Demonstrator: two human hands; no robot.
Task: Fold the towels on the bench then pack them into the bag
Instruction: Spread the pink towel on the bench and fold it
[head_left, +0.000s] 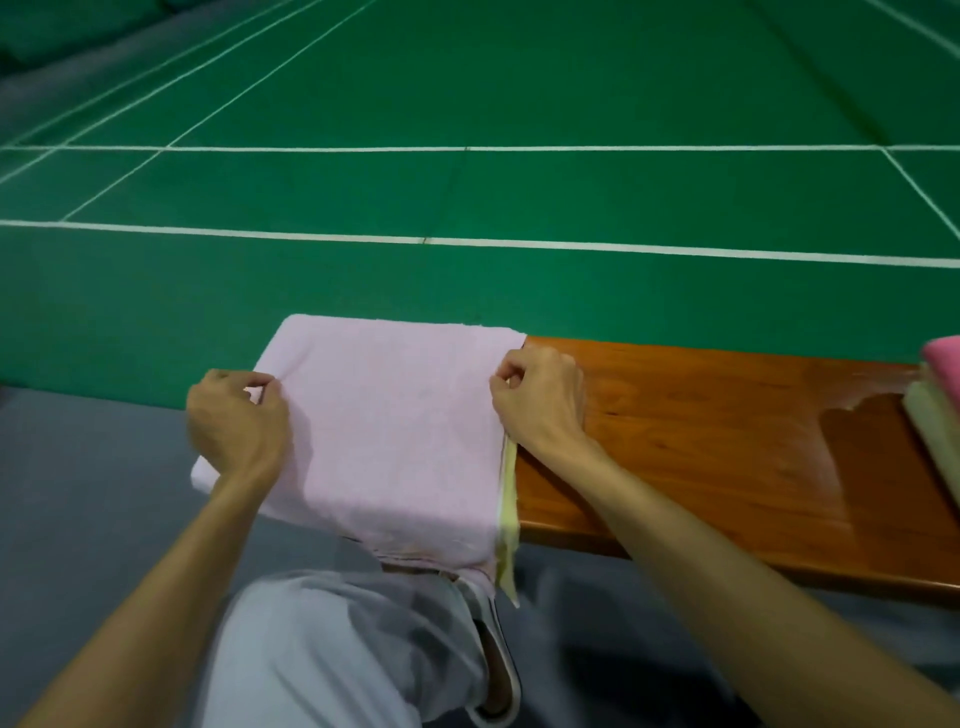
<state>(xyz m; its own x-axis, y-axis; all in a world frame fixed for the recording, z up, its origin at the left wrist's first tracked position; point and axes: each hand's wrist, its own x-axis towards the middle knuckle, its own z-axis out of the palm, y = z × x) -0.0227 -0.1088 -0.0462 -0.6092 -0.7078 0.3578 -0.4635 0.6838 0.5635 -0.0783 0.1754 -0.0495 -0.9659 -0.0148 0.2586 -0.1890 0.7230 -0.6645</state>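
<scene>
Pale pink towel lies flat on the left end of the bench, roughly square, front edge drooping over the bench's near side. Looks folded at least once, layers showing at that hanging edge.

Left hand pinches its left edge with curled fingers. Right hand pinches the right edge between thumb and fingertips.

A yellow towel sits under the pink one, only a thin strip peeking out on the right side.

At the bench's far right end, a folded stack, darker pink on top, pale green below.

Progress guess: mid-task. Some towels are folded and stacked, pink one mid-fold, yellow one probably waiting. No bag in view, so packing not started as far as I can see.

Towels are soft, matte terry. Bench is glossy reddish-brown wood, flat plank, reflective. Beyond the bench, a green court floor with white lines. The person's knee in grey fabric is just in front of the bench.
</scene>
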